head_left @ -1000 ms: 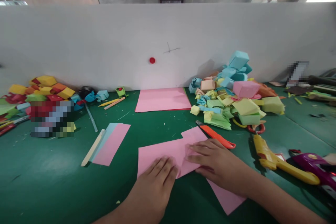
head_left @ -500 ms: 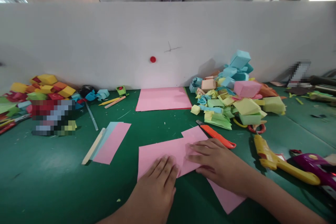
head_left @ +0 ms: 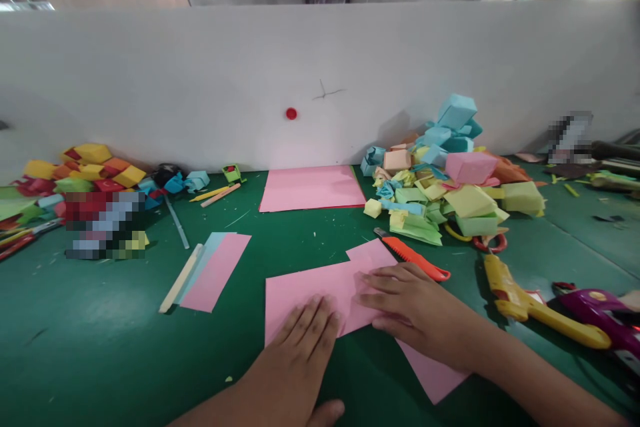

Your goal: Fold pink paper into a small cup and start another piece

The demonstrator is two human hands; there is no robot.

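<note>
With its thumb now swung out, our left hand (head_left: pixel 296 359) lies flat apart from our right hand (head_left: pixel 416 303), both seemingly steadying the pink paper (head_left: pixel 286 293) beneath.

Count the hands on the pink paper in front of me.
2: your left hand near the middle of the pink paper, your right hand at its right end. None seems hidden.

Left hand (head_left: pixel 300 347) and right hand (head_left: pixel 417 303) rest, fingers extended, on pink paper (head_left: pixel 290 290) on a green table (head_left: pixel 110 360); an orange cutter (head_left: pixel 416 257) lies beside the right hand, paper boxes (head_left: pixel 470 168) heaped beyond
</note>
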